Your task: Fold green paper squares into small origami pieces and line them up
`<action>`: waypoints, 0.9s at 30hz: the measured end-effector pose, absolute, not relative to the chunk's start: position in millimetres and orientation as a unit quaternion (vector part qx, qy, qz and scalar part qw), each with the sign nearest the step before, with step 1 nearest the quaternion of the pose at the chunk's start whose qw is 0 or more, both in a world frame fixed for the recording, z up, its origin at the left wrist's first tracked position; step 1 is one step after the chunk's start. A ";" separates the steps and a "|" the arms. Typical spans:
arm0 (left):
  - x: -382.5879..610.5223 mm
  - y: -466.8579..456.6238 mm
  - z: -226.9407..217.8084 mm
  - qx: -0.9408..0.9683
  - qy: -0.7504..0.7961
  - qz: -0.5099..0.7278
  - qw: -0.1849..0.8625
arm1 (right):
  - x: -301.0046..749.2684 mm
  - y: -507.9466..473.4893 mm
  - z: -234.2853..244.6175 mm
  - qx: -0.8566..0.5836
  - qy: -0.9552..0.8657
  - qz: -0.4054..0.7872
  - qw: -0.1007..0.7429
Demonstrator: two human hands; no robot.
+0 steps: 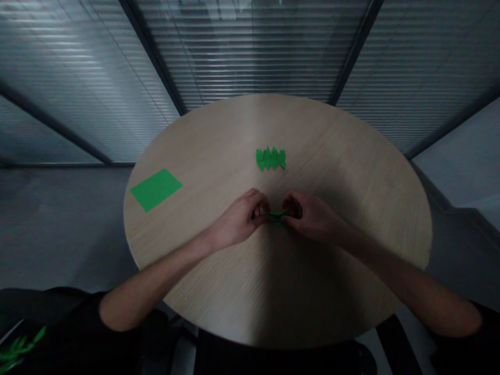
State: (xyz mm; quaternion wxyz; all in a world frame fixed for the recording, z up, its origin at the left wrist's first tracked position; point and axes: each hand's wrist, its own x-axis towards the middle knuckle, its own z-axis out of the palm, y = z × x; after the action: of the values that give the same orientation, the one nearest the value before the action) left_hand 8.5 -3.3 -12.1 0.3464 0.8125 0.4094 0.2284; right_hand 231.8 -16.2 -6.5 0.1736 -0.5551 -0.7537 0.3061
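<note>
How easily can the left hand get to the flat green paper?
Probably easily. Nothing lies between the left hand and the flat green paper on the wooden table. But it is pinching a folded green paper, so it would likely let go first.

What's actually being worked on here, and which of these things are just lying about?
Being worked on:
the green paper, pinched between the left hand and right hand; probably also the notched green strip and green sheet on the table

Just lying about:
the leafy green scrap at lower left, off the table; the blinds behind
</note>
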 end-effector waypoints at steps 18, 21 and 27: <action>-6.7 -4.3 -22.1 0.938 0.236 0.191 0.170 | 237.4 -16.2 -12.9 -0.498 -0.763 0.349 0.217; -7.7 -4.4 -25.0 0.950 0.223 0.184 0.120 | 241.2 -15.4 -11.9 -0.478 -0.771 0.356 0.222; -6.6 -3.7 -27.5 0.950 0.232 0.184 0.093 | 245.7 -18.1 -4.1 -0.425 -0.810 0.340 0.218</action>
State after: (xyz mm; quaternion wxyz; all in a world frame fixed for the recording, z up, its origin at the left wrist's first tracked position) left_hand -6.6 -3.7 -27.5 0.0933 0.9505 0.2324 0.1841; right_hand 245.7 -18.1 -4.1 0.2181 -0.4252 -0.8101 0.3398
